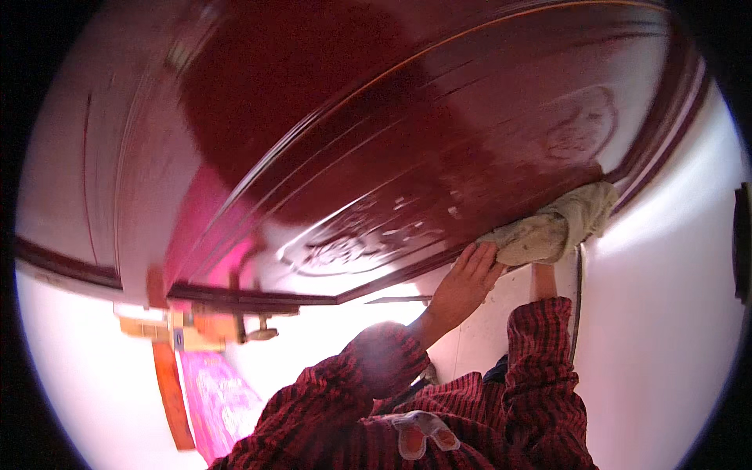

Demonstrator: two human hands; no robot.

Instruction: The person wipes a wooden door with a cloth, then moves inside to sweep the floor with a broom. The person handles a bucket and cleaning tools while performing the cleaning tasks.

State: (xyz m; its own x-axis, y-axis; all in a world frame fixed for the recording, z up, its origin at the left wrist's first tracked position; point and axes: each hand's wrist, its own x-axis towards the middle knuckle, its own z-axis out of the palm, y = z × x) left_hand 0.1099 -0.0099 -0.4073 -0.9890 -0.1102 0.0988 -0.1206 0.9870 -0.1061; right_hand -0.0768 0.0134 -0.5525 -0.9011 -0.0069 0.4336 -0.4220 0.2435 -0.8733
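A large glossy dark-red panel, with grooves and oval relief decoration, fills the upper view. My right hand is hidden by a folded greyish-beige cloth; only the wrist shows below it. The cloth lies against the panel's lower right edge. My left hand rests at the same edge, just left of the cloth, with extended fingers and nothing seen in its grasp. Its fingertips are beside the cloth; whether they touch it I cannot tell.
A white wall rises close on the right, with a dark object at the rim. At lower left are a blurred orange-brown wooden piece and pink patterned material. The panel has a raised dark border.
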